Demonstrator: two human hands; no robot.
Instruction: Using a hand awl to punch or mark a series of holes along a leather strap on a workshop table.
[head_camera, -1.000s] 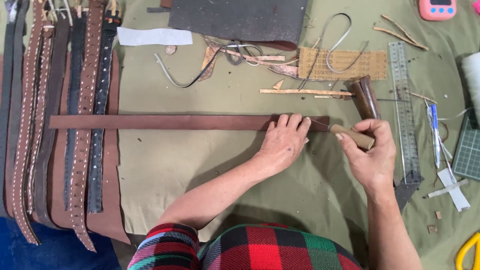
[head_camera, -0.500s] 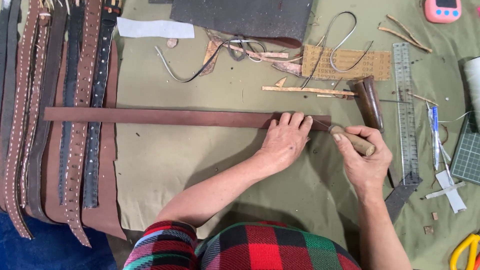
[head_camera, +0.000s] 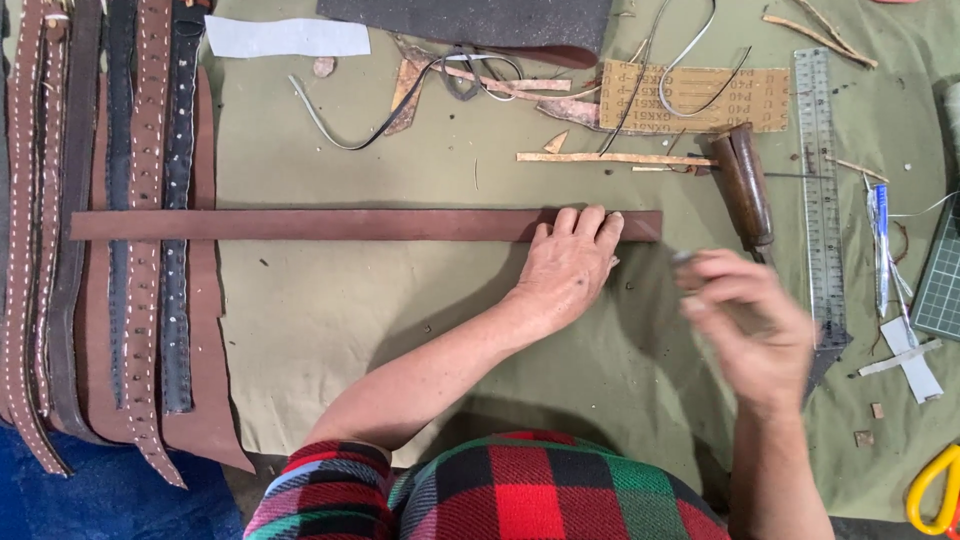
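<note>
A long brown leather strap (head_camera: 330, 224) lies across the green cloth (head_camera: 400, 320). My left hand (head_camera: 568, 268) presses flat on the strap near its right end, fingers spread over it. My right hand (head_camera: 748, 325) is blurred, just right of and below the strap's end and not touching it. Its fingers are curled around a small tool, and only the tool's grey tip (head_camera: 684, 257) shows.
Several stitched and studded belts (head_camera: 130, 230) hang over the left edge. Near my right hand lie a dark wooden-handled tool (head_camera: 746, 186), a steel ruler (head_camera: 820, 180) and a green cutting mat (head_camera: 945, 280). Sandpaper (head_camera: 690, 95), leather scraps and wire sit at the back; yellow scissors (head_camera: 935, 485) lie bottom right.
My right hand has pulled back from the strap's end, down and to the right, and is blurred by motion. My left hand stays pressed on the strap.
</note>
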